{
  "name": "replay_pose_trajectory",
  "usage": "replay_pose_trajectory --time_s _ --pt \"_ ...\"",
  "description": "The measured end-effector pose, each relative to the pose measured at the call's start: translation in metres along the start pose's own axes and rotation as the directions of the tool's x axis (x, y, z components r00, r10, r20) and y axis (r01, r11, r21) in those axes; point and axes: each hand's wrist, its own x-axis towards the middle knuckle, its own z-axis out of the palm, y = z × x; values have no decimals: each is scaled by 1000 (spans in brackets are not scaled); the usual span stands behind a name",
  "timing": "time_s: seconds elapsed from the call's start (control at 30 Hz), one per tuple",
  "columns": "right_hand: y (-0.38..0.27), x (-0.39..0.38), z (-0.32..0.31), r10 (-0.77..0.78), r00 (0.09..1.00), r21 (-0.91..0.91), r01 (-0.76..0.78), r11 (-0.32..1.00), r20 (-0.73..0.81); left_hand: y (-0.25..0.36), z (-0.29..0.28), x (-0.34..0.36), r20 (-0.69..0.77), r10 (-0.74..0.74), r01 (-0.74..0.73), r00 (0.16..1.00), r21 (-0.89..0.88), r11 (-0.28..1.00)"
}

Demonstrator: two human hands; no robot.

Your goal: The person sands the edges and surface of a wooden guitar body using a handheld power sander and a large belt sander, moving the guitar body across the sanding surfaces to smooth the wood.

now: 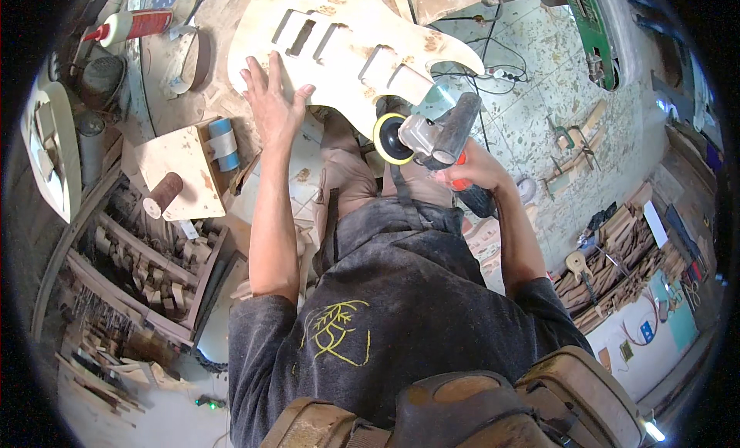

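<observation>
A pale wooden electric guitar body (351, 82) with several rectangular cavities lies in front of me, burl-like brown patches on its face. My left hand (276, 101) rests flat on its near left side, fingers spread and holding nothing. My right hand (479, 169) is wrapped round the red handle of a rotary sander (432, 136). The sander's round black pad with a yellow rim (391, 138) faces left, close to the body's near edge; I cannot tell whether they touch. Part of the sander's grip is hidden by my fingers.
A glue bottle (139, 26) with a red cap lies at the far left. Nearer stands a wooden block with a brown sanding drum (163, 195). Wood offcuts fill a crate (177, 294). Black cables (501, 70) and clamps (574, 140) lie on the right-hand floor.
</observation>
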Motion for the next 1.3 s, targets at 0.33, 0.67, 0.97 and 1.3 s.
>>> replay_pose_trajectory --time_s 0.33,0.67,0.97,1.3 --pt "-4 18 0 44 999 -111 -46 993 -16 1 2 -1 8 -17 17 1000 8 1000" --pt "-2 10 -7 -26 1000 -20 26 999 9 -1 3 0 -15 -3 3 1000 -11 1000" --pt "-5 16 0 -27 1000 -143 28 989 6 1 1 0 -11 -10 10 1000 2 1000" --pt "2 21 -3 -24 1000 -77 23 997 -3 0 3 1 -8 -6 6 1000 19 1000"
